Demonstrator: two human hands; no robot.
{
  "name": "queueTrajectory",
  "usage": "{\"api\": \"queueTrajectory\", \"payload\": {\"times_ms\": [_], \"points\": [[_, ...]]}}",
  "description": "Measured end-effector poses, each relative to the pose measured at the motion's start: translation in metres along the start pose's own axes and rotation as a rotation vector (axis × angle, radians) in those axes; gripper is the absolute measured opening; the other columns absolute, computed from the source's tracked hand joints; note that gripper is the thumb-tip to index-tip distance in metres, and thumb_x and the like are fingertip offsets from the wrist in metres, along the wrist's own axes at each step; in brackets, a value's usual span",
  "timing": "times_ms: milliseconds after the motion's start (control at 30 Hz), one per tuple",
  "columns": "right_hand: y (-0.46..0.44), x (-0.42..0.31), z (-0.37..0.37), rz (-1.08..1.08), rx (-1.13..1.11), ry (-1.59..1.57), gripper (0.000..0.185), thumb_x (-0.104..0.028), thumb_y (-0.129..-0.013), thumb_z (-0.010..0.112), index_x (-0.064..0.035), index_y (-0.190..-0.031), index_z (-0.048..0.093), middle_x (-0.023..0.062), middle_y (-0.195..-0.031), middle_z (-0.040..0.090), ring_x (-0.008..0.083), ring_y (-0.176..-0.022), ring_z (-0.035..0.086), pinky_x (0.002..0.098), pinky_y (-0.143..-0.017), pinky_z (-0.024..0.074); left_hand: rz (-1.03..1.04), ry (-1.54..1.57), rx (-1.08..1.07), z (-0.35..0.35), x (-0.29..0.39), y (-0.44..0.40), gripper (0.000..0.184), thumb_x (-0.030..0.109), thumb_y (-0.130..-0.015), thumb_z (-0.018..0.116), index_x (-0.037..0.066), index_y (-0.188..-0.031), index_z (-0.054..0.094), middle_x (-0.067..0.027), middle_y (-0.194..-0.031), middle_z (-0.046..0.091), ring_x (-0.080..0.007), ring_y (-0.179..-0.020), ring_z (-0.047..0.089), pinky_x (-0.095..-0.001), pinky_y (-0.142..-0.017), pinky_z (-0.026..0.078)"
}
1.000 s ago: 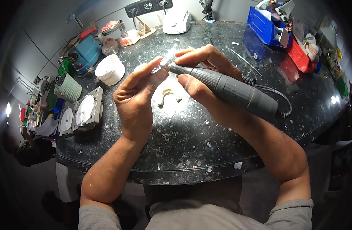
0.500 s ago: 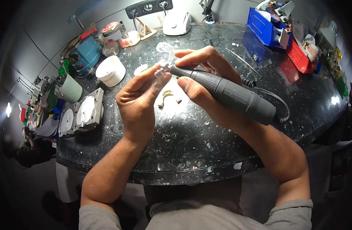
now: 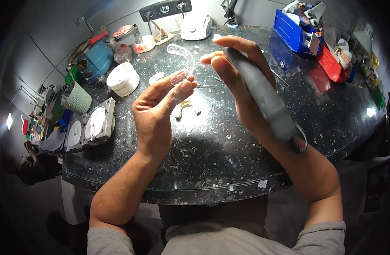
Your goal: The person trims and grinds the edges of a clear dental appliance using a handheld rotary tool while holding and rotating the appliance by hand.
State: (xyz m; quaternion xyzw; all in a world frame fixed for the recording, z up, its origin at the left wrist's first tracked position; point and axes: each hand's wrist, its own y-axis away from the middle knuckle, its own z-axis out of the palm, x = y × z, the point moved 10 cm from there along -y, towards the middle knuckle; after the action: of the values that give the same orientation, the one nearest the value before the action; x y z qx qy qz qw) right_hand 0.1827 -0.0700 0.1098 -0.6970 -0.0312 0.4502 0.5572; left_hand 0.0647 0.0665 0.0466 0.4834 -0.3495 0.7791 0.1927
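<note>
- Black speckled table [image 3: 212,165], under our two hands.
- Grey handpiece [image 3: 266,97], right, held in our right hand [image 3: 242,97], fingers bent.
- Clear arch-shaped tray [image 3: 189,61], left of the handpiece, near end pinched by our left hand [image 3: 156,111], thumb against fingers.
- Gold-coloured curved piece [image 3: 185,103], on the table between our hands.

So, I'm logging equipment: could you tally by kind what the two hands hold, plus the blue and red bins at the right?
Clear arch-shaped piece: 1
Grey handheld tool: 1
Bins: 2 (blue bin, red bin)
Total: 4
</note>
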Motion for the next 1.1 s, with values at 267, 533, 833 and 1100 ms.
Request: {"api": "queueTrajectory", "payload": {"times_ms": [267, 533, 833, 1100], "points": [[0.014, 0.048, 0.008, 0.426, -0.119, -0.308, 0.032, -0.005, -0.088, 0.073, -0.0058, -0.118, 0.061, 0.0079, -0.096, 0.070, 0.0131, -0.093, 0.068, 0.0257, -0.081, 0.0552, -0.181, 0.105, -0.155, 0.016, -0.017, 0.002, 0.030, 0.015, -0.092, 0.073, -0.005, -0.113, 0.069, -0.0177, -0.102, 0.074, -0.0240, -0.093, 0.073, -0.0344, -0.090, 0.058], [0.018, 0.042, 0.015, 0.397, -0.153, -0.275, 0.030, -0.007, -0.089, 0.072, -0.0041, -0.117, 0.063, 0.0080, -0.095, 0.070, 0.0122, -0.092, 0.068, 0.0250, -0.082, 0.0554, -0.204, 0.152, -0.172, 0.009, -0.022, -0.002, 0.029, 0.019, -0.093, 0.071, -0.005, -0.111, 0.069, -0.0159, -0.099, 0.074, -0.0207, -0.088, 0.073, -0.0340, -0.086, 0.058], [0.025, 0.039, 0.022, 0.420, -0.211, -0.155, 0.025, -0.006, -0.091, 0.071, -0.0019, -0.114, 0.063, 0.0094, -0.103, 0.069, 0.0128, -0.100, 0.067, 0.0264, -0.089, 0.0543, -0.051, 0.005, -0.096, 0.005, -0.003, -0.003, 0.032, 0.018, -0.094, 0.070, 0.000, -0.120, 0.069, -0.0100, -0.113, 0.072, -0.0135, -0.101, 0.066, -0.0282, -0.094, 0.050], [0.029, 0.037, 0.028, 0.424, -0.237, -0.181, 0.022, -0.005, -0.092, 0.070, -0.0021, -0.113, 0.063, 0.0095, -0.109, 0.068, 0.0134, -0.102, 0.066, 0.0267, -0.091, 0.0541, -0.159, 0.186, -0.192, 0.007, -0.014, -0.005, 0.031, 0.019, -0.097, 0.066, 0.000, -0.122, 0.069, -0.0079, -0.111, 0.073, -0.0112, -0.101, 0.065, -0.0264, -0.089, 0.050]]}}
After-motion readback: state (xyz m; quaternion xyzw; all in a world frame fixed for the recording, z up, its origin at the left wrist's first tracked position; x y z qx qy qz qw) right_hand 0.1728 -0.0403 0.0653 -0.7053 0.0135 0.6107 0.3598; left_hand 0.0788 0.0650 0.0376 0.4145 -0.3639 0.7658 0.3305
